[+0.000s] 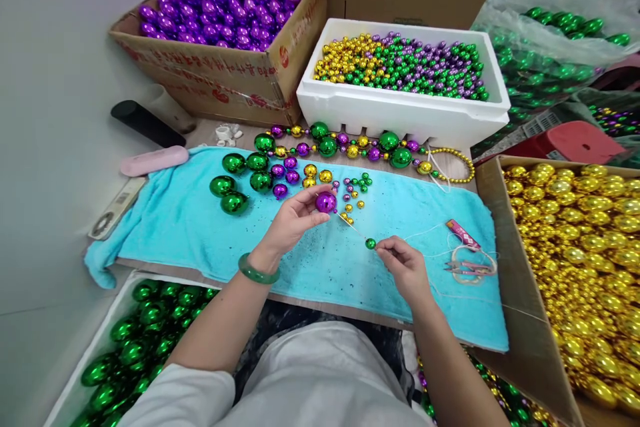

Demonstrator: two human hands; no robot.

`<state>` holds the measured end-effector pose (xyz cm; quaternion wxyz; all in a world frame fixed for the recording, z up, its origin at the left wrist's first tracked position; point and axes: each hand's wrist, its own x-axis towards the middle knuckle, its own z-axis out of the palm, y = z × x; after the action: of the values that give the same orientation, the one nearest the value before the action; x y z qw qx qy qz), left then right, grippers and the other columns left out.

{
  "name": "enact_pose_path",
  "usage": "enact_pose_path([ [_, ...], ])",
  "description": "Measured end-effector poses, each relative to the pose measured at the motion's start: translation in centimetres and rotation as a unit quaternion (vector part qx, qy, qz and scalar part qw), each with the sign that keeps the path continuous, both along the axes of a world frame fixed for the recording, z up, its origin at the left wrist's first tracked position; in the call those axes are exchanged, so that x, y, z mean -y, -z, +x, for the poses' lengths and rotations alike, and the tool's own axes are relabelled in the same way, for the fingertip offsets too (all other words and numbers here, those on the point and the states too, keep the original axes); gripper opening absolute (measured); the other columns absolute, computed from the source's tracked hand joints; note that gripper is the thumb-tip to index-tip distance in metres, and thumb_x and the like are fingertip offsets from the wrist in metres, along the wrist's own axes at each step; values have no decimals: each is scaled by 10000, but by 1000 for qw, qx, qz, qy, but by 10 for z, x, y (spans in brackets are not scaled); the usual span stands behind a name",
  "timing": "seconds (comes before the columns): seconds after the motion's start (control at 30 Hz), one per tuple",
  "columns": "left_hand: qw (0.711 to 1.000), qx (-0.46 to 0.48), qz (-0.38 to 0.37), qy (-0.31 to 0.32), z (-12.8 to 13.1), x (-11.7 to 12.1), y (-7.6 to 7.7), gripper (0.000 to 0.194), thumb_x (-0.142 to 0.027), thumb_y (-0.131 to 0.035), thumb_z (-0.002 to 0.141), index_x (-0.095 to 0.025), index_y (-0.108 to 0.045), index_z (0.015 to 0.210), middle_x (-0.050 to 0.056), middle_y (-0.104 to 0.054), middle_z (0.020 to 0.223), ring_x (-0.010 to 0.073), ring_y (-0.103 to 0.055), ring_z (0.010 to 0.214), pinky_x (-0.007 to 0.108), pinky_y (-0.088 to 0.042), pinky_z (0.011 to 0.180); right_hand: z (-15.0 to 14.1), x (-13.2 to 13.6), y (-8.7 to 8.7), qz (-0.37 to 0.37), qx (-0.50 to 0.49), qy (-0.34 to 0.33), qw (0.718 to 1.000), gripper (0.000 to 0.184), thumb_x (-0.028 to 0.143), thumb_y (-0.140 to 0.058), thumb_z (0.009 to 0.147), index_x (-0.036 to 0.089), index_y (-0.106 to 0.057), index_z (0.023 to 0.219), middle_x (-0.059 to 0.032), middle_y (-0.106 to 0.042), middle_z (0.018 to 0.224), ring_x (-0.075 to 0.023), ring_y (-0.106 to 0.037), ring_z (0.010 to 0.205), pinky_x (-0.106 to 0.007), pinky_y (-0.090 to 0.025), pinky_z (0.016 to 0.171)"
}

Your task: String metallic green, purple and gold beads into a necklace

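The left hand [295,219] pinches a purple ball [326,202], the right hand [406,268] a green bead [371,243], apparently to steady the wire [351,224] running between them.

One blue towel [350,267] bears five large green balls [223,186], four purple balls [291,163] and, as far as the crowding shows, four gold balls [325,176]; one white foam box [400,110].

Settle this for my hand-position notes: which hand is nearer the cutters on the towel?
Right. The right hand is left of the cutters, not touching them; the left hand, holding the large purple bead, is farther left.
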<state>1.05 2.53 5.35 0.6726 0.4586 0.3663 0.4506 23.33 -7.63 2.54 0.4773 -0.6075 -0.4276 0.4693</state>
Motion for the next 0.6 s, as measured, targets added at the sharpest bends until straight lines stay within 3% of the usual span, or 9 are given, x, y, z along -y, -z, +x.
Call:
enact_pose_path([
  [0.07,1000,3,-4,14,1,0,-1,636,-181,-828,664,-266,-633,1263,61,-693,1158,186,-629,1056,300,-514,922,-1,-1,0,-7,-13,-1,1000,186,364,-669,719,181,-670,682,3,-505,607,-102,-387,530,-246,-279,467],
  [0.17,999,21,-27,27,1,0,-3,919,-193,-816,681,-328,-381,1479,60,-690,1143,170,-647,968,295,-536,848,-1,-3,2,-21,-37,-8,999,192,375,-674,711,185,-659,686,28,-438,540,-101,-361,508,-244,-254,455],
  [0.27,998,24,-48,28,4,0,-3,1005,-175,-825,660,-337,-310,1508,51,-684,1116,163,-644,957,268,-535,811,-1,-4,5,-38,-56,-8,998,200,385,-680,705,187,-652,698,49,-394,499,-95,-334,480,-242,-235,443],
  [0.4,998,-2,-55,41,14,7,1,915,-154,-854,596,-311,-470,1412,18,-668,1025,155,-630,929,259,-528,808,-6,-6,8,-55,-83,-6,995,223,404,-687,697,186,-643,714,57,-398,492,-84,-321,459,-236,-233,435],
  [0.5,996,-47,-56,54,25,15,5,690,-171,-860,577,-250,-632,1224,17,-670,986,151,-618,888,270,-523,812,-10,-7,8,-66,-105,-9,992,240,417,-690,686,187,-632,719,61,-403,496,-80,-322,453,-233,-235,434],
  [0.6,993,-81,-63,51,34,16,10,495,-204,-846,586,-201,-693,1057,31,-685,972,157,-619,866,274,-522,779,-9,-8,9,-71,-116,-11,991,237,412,-692,685,187,-626,722,66,-390,499,-78,-310,455,-231,-228,439],
])
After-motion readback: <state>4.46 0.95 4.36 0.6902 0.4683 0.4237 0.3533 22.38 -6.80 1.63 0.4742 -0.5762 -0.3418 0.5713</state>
